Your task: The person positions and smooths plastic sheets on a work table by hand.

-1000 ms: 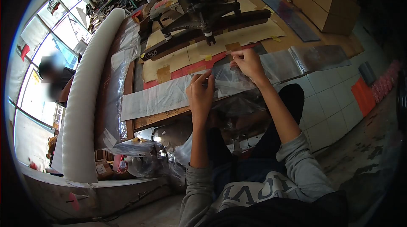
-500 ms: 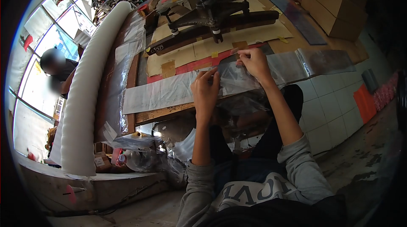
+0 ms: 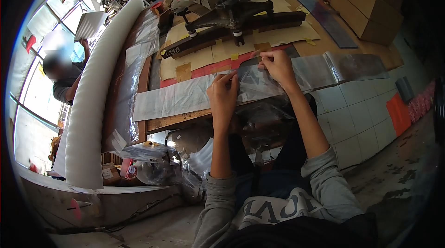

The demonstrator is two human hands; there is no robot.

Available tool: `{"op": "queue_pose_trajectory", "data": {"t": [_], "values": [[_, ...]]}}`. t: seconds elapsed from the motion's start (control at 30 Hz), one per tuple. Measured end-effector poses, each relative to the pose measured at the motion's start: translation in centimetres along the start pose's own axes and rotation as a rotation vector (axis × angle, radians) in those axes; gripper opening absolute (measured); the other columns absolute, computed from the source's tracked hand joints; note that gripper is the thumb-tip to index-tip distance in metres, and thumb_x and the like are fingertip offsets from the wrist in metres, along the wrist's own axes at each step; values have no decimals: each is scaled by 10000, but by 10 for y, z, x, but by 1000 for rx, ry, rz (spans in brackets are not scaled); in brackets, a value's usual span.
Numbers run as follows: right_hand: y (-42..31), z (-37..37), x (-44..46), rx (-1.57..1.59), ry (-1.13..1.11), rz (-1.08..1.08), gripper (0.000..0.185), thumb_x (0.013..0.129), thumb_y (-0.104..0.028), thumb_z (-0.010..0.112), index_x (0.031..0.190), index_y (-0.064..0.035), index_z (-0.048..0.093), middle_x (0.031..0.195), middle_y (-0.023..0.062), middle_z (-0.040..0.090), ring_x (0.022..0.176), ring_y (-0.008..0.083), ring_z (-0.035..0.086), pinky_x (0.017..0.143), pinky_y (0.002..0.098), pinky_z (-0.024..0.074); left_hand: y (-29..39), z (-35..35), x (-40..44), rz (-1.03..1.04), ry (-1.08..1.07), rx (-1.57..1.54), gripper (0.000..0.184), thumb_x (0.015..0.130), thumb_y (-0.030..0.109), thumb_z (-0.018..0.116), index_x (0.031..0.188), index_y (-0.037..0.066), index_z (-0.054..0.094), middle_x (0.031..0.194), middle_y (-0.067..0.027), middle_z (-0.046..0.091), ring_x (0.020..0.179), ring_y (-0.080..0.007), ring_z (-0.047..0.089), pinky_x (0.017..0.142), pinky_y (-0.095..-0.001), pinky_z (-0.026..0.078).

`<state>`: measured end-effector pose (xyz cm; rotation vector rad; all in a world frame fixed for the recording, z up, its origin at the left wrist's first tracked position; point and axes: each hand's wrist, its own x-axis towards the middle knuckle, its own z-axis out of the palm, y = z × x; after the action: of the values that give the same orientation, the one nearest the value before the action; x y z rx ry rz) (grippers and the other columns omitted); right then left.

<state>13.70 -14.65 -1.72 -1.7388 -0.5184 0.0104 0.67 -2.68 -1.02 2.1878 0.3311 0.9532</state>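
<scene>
My left hand [image 3: 223,93] is closed in a pinch over the long strip of clear plastic [image 3: 176,98] along the table's near edge. To its right my right hand [image 3: 278,68] is also pinched, its fingertips near the strip's far edge. Crumpled clear film lies between the two hands; both seem to grip this thin plastic film [image 3: 255,81]. Just beyond them are a red sheet [image 3: 194,73] and beige card [image 3: 222,52] with bits of tape. The black metal press head [image 3: 232,23] stands over the card.
A white foam roll [image 3: 99,90] runs along the left side. Beyond it a person [image 3: 62,74] holds up a pale sheet [image 3: 90,25]. Cardboard boxes [image 3: 366,5] are stacked at the back right, beside a bluish plastic strip [image 3: 306,9]. Plastic bags [image 3: 162,169] hang below the table.
The view has shifted a little. My hands have barely moved, both still pinched over the film. The person at the left now has a pale sheet raised.
</scene>
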Motion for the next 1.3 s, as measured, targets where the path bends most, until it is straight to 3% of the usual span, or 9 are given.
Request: {"op": "queue_pose_trajectory", "data": {"t": [0.3, 0.47, 0.57, 0.7, 1.2, 1.3], "values": [[1, 4, -3, -112, 113, -219, 143, 800, -42, 569, 852, 68, 644, 694, 142, 656, 621, 186, 674, 605, 293, 520, -4, 3, 10, -11, -65, -7, 181, 822, 155, 609, 903, 7, 674, 799, -156, 652, 696, -264, 658, 645, -345, 495], [2, 5, -3, -102, 121, -174, 102, 803, -31, 595, 826, 59, 637, 729, 134, 649, 610, 190, 673, 571, 276, 519, -12, 7, 21, 31, -92, 208, 214, 824, 244, 618, 925, 68, 685, 722, -133, 654, 652, -246, 648, 599, -336, 475], [-5, 3, -6, -104, 87, -156, 101, 801, -30, 604, 803, 67, 633, 777, 134, 641, 608, 190, 674, 569, 274, 522, -16, 8, 18, 34, -71, 110, 224, 825, 254, 614, 933, 69, 681, 715, -137, 649, 638, -257, 641, 598, -349, 472], [0, 5, -6, -115, 124, -196, 103, 806, -32, 601, 787, 62, 636, 722, 124, 651, 599, 185, 673, 564, 273, 518, -12, 5, 16, 32, -70, 83, 228, 825, 250, 612, 925, 56, 677, 702, -139, 640, 630, -253, 637, 600, -345, 472], [4, 5, -5, -130, 138, -235, 105, 801, -47, 610, 795, 50, 651, 698, 124, 655, 578, 186, 668, 565, 275, 500, -12, 5, 15, 25, -72, 69, 241, 802, 217, 642, 959, 37, 673, 829, -143, 654, 651, -234, 640, 631, -325, 478], [2, 5, -7, -120, 131, -215, 105, 799, -46, 613, 794, 53, 650, 704, 125, 653, 579, 189, 668, 562, 275, 500, -8, 4, 15, 26, -84, 69, 253, 805, 218, 624, 949, 15, 669, 836, -142, 652, 698, -275, 640, 650, -357, 484]]}}
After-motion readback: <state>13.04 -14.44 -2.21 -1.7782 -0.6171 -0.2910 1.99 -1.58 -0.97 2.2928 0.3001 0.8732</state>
